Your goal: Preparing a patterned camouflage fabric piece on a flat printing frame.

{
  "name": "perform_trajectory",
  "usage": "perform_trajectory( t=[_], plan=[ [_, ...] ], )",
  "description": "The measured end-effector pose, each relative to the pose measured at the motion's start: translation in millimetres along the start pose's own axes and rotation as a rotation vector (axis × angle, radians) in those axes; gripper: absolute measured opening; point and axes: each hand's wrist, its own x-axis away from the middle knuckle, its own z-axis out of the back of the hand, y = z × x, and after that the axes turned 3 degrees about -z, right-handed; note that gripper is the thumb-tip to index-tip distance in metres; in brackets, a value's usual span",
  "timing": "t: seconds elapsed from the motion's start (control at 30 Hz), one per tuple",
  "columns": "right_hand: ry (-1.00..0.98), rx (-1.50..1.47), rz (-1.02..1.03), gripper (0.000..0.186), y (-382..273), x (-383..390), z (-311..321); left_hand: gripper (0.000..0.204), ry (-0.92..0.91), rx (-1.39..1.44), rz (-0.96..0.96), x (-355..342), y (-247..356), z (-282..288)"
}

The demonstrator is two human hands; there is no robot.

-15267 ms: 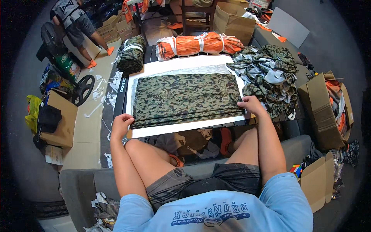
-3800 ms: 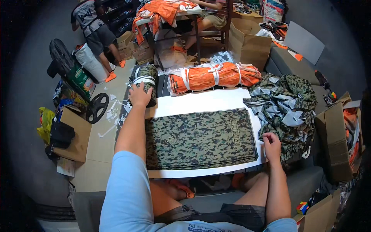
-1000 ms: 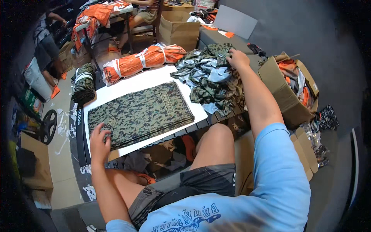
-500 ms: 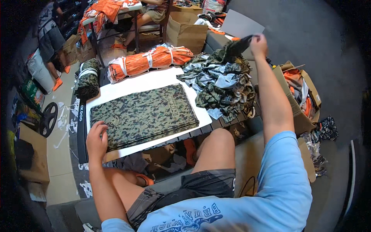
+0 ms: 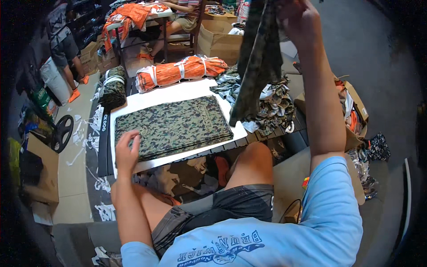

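Observation:
My right hand (image 5: 302, 20), raised at the top right, is closed on a dangling length of camouflage fabric (image 5: 255, 66), held over a crumpled camouflage pile (image 5: 275, 104). My left hand (image 5: 129, 147) is open over the left front corner of a flat, neatly stacked camouflage cloth (image 5: 175, 127), its fingers curved apart; whether it touches the cloth I cannot tell. The stack lies on a white board (image 5: 235, 131) on a dark slatted table (image 5: 105, 155). Behind it lie a tied orange bundle (image 5: 182, 69) and a tied camouflage roll (image 5: 113, 89).
A co-worker (image 5: 64, 44) stands at the upper left; another (image 5: 184, 20) sits at a table with orange cloth (image 5: 126, 18). Cardboard boxes (image 5: 213, 42) surround the table, one at right (image 5: 360, 102) holding orange cloth. White scraps (image 5: 78, 142) litter the left floor. My legs are beneath the table edge.
My right hand has gone from the table edge onto the crumpled pile and lifted a piece high. My left hand moved from the camouflage roll back to the stack's corner.

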Motion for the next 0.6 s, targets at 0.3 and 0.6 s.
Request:
perform_trajectory(
  t=[0.3,0.6],
  plan=[
    [0.802,-0.012,-0.029,0.04,151,82,-228,0.057,-0.845,0.72,0.32,35,101,2],
    [1.105,-0.414,-0.311,0.023,274,165,-208,0.038,-0.56,1.047,0.817,53,67,-35]
  ],
)
